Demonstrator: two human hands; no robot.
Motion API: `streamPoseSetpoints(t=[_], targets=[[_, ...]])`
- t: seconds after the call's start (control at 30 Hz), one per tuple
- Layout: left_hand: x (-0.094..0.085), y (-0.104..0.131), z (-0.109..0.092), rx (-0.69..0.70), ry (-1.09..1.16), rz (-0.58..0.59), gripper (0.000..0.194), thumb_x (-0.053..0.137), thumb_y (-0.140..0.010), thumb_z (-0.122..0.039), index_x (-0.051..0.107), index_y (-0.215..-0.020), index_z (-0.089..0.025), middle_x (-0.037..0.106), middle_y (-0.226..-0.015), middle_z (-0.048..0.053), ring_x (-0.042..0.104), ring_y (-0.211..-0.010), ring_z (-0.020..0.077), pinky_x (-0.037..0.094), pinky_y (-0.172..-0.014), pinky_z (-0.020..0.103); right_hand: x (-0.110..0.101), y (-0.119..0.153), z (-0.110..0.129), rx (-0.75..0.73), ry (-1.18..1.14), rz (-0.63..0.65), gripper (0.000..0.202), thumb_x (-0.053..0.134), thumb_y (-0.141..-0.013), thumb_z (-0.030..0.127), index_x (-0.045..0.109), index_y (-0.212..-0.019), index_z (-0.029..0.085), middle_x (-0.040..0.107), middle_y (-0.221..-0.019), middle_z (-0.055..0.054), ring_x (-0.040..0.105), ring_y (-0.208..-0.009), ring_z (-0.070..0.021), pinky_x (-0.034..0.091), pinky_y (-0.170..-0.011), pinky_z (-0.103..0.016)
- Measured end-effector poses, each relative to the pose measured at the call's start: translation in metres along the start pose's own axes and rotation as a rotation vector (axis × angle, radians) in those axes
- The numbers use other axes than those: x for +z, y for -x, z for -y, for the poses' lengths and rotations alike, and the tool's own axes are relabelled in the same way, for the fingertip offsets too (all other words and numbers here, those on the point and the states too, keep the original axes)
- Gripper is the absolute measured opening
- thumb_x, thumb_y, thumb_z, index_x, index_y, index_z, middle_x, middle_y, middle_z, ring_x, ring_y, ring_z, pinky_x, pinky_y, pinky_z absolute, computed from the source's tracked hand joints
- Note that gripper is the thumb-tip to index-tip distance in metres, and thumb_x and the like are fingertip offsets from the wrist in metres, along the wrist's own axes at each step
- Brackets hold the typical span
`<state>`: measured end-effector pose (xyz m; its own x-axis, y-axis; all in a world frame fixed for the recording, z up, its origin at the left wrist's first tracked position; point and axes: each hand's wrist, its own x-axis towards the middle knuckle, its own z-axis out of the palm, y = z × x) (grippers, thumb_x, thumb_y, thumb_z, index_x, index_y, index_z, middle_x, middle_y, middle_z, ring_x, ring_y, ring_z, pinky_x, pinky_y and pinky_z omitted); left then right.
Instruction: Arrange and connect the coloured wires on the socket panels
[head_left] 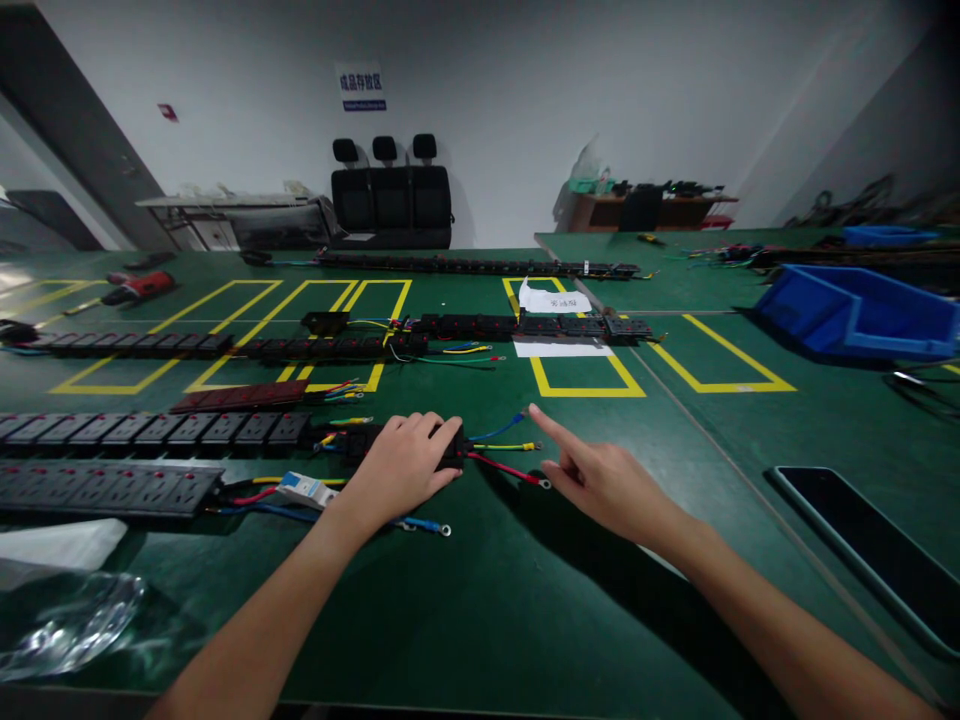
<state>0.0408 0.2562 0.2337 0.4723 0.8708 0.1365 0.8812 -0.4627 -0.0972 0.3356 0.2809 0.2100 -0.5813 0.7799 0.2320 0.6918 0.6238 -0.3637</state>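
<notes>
My left hand (405, 462) is closed over a short black socket strip (454, 448), covering much of its top. From its right end come a blue wire (496, 431), a yellow-green wire (501, 447) and a red wire (506, 467), with ring terminals visible on the latter two. My right hand (606, 488) has its index finger stretched out, the tip at the blue wire's end; the thumb is apart, near the red wire's terminal. Other fingers are curled. Left of these lie long black socket strips (157, 432) and a white breaker (306, 489) on wires.
On the green table (465, 610), taped in yellow, lie more strips (330, 346), a brown-red strip (240, 396), paper (555, 300) and a red power tool (139, 287). A phone (862, 550) and blue bin (855, 310) are at right; clear plastic (67, 620) is at near left.
</notes>
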Motion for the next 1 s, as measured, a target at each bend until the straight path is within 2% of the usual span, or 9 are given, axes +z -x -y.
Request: streamPoseSetpoints(t=[0.27,0.43,0.53,0.6,0.77,1.0], targets=[[-0.006,0.000,0.000,0.004,-0.017,0.017,0.060,0.073,-0.092,-0.042,0.052,-0.142,-0.017,0.066,-0.124,0.013,0.063,-0.111,0.0300,0.048,-0.087,0.040,0.000,-0.002,0.001,0.010,-0.003,-0.013,0.069,0.044,-0.100,0.027,0.024,-0.166,0.022,0.068,-0.069,0.002,0.059,-0.054,-0.0166,0.038,-0.056,-0.028],[-0.018,0.003,-0.003,0.069,0.028,-0.054,0.063,0.075,-0.091,-0.040,0.051,-0.144,-0.019,0.065,-0.127,0.013,0.062,-0.111,0.0299,0.048,-0.091,0.042,-0.003,-0.002,-0.001,0.066,-0.083,-0.198,0.062,0.046,-0.100,0.032,0.038,-0.161,0.020,0.062,-0.063,0.003,0.054,-0.051,-0.0152,0.038,-0.055,-0.027],[-0.024,0.005,-0.005,0.103,0.044,-0.119,0.065,0.077,-0.089,-0.035,0.049,-0.145,-0.020,0.064,-0.130,0.013,0.061,-0.113,0.0303,0.047,-0.094,0.044,-0.007,-0.002,-0.003,0.127,-0.281,-0.317,0.053,0.041,-0.105,0.038,0.051,-0.153,0.019,0.058,-0.064,0.002,0.052,-0.052,-0.0148,0.041,-0.055,-0.027],[-0.026,0.006,-0.006,0.127,0.044,-0.136,0.066,0.078,-0.088,-0.033,0.049,-0.146,-0.020,0.064,-0.130,0.012,0.060,-0.113,0.0306,0.046,-0.095,0.045,-0.008,-0.002,-0.005,0.157,-0.443,-0.348,0.052,0.039,-0.106,0.043,0.055,-0.150,0.019,0.058,-0.069,0.000,0.051,-0.054,-0.0141,0.042,-0.053,-0.027],[-0.028,0.006,-0.009,0.221,0.062,-0.165,0.067,0.076,-0.088,-0.026,0.046,-0.148,-0.021,0.064,-0.130,0.012,0.058,-0.119,0.0304,0.043,-0.100,0.046,-0.006,-0.005,-0.006,0.197,-0.772,-0.326,0.057,0.039,-0.106,0.050,0.051,-0.153,0.021,0.056,-0.081,-0.001,0.048,-0.050,-0.0113,0.042,-0.046,-0.027],[-0.024,0.006,-0.021,0.317,0.113,-0.181,0.062,0.071,-0.091,-0.026,0.046,-0.147,-0.019,0.065,-0.127,0.013,0.059,-0.117,0.0299,0.044,-0.099,0.046,-0.004,-0.004,-0.008,0.169,-0.908,-0.222,0.056,0.041,-0.106,0.052,0.048,-0.155,0.025,0.056,-0.082,0.001,0.050,-0.049,-0.0100,0.041,-0.043,-0.025]])
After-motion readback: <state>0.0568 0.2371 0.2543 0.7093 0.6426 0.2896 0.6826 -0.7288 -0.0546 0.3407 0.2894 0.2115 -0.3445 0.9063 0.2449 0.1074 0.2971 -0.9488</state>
